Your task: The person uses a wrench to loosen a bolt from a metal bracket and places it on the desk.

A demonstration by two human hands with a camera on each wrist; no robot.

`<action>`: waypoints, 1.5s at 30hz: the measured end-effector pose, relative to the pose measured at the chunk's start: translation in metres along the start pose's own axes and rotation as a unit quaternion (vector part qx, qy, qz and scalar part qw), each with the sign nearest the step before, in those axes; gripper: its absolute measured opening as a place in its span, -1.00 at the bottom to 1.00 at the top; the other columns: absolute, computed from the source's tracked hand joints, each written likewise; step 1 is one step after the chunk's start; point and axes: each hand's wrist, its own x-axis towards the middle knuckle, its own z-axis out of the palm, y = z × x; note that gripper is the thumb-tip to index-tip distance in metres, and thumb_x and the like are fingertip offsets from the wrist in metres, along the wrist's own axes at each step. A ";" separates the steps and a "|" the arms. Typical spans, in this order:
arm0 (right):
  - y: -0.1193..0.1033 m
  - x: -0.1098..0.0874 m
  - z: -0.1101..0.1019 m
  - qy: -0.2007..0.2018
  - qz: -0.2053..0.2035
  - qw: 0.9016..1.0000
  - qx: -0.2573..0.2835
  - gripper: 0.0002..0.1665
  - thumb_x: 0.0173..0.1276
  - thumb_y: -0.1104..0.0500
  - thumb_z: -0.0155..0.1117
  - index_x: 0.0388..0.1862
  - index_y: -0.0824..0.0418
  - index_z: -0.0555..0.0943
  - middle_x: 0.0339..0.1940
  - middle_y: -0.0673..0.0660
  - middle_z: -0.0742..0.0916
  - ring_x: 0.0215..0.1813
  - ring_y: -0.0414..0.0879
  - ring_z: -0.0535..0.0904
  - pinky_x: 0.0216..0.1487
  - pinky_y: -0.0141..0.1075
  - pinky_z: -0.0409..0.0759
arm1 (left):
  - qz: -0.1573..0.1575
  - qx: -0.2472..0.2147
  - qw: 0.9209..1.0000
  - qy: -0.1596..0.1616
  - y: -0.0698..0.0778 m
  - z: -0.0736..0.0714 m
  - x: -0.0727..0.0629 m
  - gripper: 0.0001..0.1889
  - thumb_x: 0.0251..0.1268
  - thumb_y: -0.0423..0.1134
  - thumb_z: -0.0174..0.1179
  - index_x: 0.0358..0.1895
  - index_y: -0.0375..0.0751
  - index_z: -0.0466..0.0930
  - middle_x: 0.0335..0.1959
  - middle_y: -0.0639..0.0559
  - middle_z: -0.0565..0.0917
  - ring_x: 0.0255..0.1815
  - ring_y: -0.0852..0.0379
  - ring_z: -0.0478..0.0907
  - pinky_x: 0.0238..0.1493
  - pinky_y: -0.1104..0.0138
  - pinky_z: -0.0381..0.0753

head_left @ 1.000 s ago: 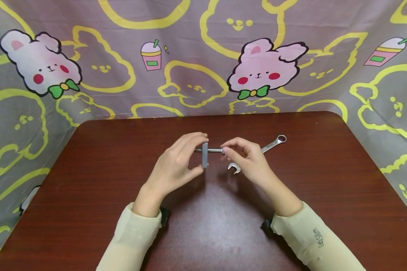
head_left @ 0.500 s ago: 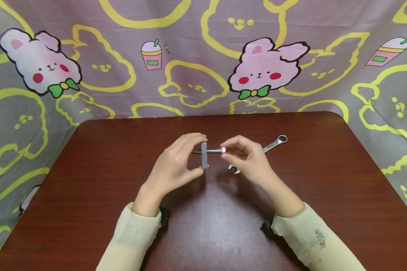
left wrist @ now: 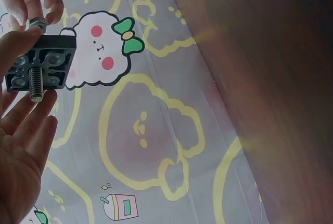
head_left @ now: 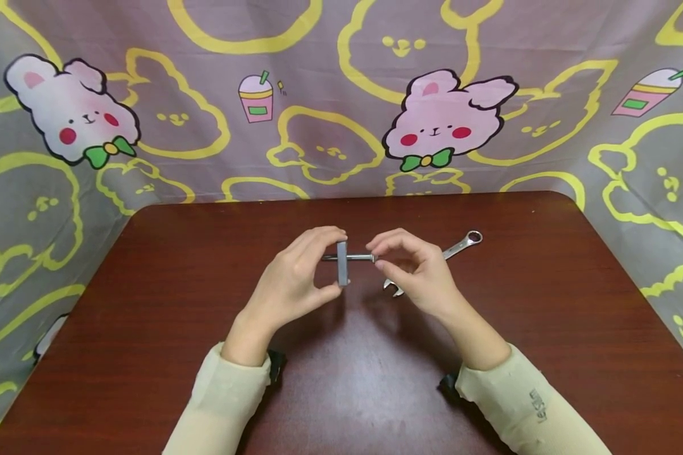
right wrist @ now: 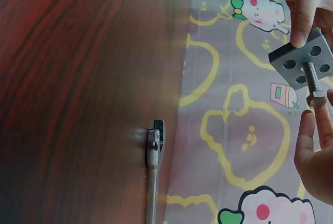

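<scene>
My left hand [head_left: 293, 272] holds a grey square plate [head_left: 342, 264] on edge above the table, gripping it by opposite edges between thumb and fingers. Through the plate's middle runs a metal bolt [head_left: 360, 257], roughly level. Its hex head [right wrist: 316, 99] points toward my right hand [head_left: 415, 268], whose thumb and fingertips pinch at that head. The left wrist view shows the bolt's threaded end [left wrist: 35, 84] sticking out of the plate's recessed far face. Several round holes surround the bolt on the smooth face [right wrist: 291, 55] in the right wrist view.
A combination wrench [head_left: 461, 245] lies on the dark red wooden table [head_left: 165, 303], partly hidden behind my right hand. Its open end [head_left: 393, 288] shows below the fingers. A patterned cloth [head_left: 324, 63] hangs behind the table.
Half a second ago the right fingertips were spread slightly off the bolt head, leaving its bright side exposed; now they are back at it. The left hand and plate have barely moved.
</scene>
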 end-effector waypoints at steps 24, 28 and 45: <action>0.005 0.005 0.003 -0.008 0.112 0.993 0.023 -0.79 0.33 0.38 0.27 -0.07 0.43 0.59 -0.45 0.05 0.79 -0.33 -0.20 0.75 -0.23 -0.37 0.70 | 0.010 0.003 1.000 0.009 0.000 0.000 -0.002 -0.28 -0.22 -0.41 0.50 0.18 -0.30 0.46 0.17 -0.11 0.59 0.23 0.02 0.54 0.27 0.24 0.55; 0.006 0.002 0.004 -0.004 0.069 0.998 -0.008 -0.77 0.25 0.44 0.31 -0.10 0.39 0.59 -0.24 0.25 0.76 -0.21 -0.17 0.71 -0.18 -0.41 0.67 | 0.009 0.002 1.000 0.008 -0.001 0.002 -0.002 -0.28 -0.22 -0.41 0.50 0.18 -0.30 0.46 0.17 -0.11 0.59 0.23 0.02 0.53 0.27 0.25 0.55; 0.001 0.002 0.003 0.010 0.079 0.997 -0.001 -0.79 0.36 0.36 0.24 -0.04 0.37 0.61 -0.09 0.20 0.72 -0.07 -0.25 0.64 -0.04 -0.45 0.66 | 0.004 -0.001 1.000 0.008 0.001 -0.001 -0.001 -0.30 -0.18 -0.39 0.50 0.18 -0.30 0.47 0.18 -0.11 0.60 0.24 0.02 0.53 0.29 0.25 0.54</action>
